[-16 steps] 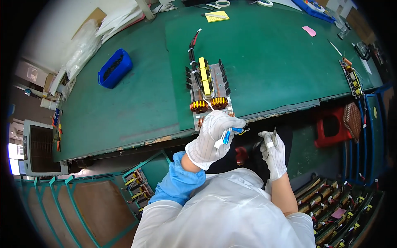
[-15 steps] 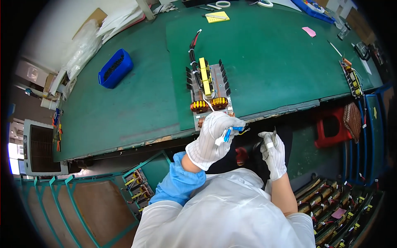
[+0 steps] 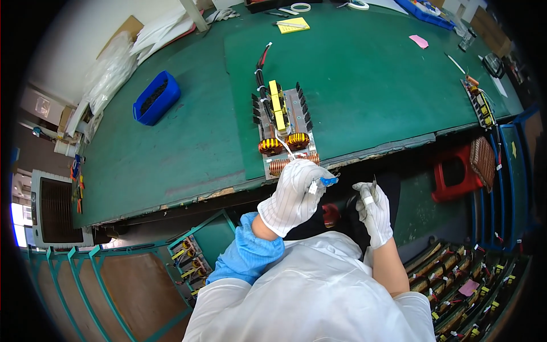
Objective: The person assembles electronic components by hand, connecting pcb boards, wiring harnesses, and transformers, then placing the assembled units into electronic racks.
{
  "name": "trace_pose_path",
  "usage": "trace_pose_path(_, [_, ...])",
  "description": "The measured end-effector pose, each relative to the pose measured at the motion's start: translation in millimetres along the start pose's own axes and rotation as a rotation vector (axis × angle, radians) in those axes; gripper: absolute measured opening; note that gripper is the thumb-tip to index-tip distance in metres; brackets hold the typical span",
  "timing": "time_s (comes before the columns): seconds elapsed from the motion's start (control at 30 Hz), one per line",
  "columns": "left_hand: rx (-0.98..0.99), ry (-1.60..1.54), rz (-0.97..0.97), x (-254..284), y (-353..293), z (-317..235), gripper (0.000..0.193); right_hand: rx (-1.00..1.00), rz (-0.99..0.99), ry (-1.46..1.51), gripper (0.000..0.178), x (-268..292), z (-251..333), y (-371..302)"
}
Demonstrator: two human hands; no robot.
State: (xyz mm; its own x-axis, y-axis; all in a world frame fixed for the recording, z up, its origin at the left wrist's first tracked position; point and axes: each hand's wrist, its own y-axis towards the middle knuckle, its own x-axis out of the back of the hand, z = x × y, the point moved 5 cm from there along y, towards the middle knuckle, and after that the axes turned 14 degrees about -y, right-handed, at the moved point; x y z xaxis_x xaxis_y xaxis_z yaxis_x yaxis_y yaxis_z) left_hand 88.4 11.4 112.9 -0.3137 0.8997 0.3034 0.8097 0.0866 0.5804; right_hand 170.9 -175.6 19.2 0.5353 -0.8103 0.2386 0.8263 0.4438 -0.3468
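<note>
My left hand (image 3: 293, 194), in a white striped glove, is closed around the end of a white cable (image 3: 288, 149) at the table's front edge. From its fingers stick out a blue-sleeved wire end (image 3: 329, 182) and a small white connector (image 3: 313, 187). The cable runs to a circuit board (image 3: 293, 111) lying on the green table, with a yellow transformer (image 3: 277, 105), two ring-shaped coils (image 3: 270, 146) and a black cable bundle (image 3: 260, 80). Off to the right, my gloved right hand (image 3: 376, 216) pinches a thin, pointed piece (image 3: 374, 179) whose kind I cannot make out.
A blue tub (image 3: 152, 108) of small black parts stands on the table's left. Another board (image 3: 480, 105) lies at its right edge. A red stool (image 3: 447, 176) is under the table. Racks of boards (image 3: 473, 290) stand at lower right, and a teal frame (image 3: 80, 268) at lower left.
The blue and white wire ends in my left hand have turned, and less of them shows. My right hand stays nearly in place. The whole view has shifted slightly.
</note>
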Motion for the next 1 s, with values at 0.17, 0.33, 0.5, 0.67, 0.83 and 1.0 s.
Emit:
trace_pose_path(0.17, [0.03,-0.037,0.018,-2,-3,5,0.012,0.014,0.008,-0.033,0.031,0,-1,3])
trace_pose_path(0.33, [-0.056,-0.052,-0.01,-6,-5,5,0.026,-0.001,0.009,-0.041,0.03,-1,-1,5])
trace_pose_path(0.5, [-0.053,-0.026,0.013,-11,-9,8,0.026,-0.023,0.012,-0.039,0.03,-4,-4,8])
trace_pose_path(0.67, [-0.062,-0.119,0.041,-6,-19,-5,0.017,-0.053,0.001,-0.028,0.029,-6,1,11])
trace_pose_path(0.83, [0.038,-0.29,-0.008,6,-56,3,0.038,-0.066,-0.034,-0.023,0.03,-12,5,22])
trace_pose_path(1.0, [0.15,-0.3,0.016,-10,-81,11,0.037,-0.022,-0.076,-0.103,0.03,-21,25,40])
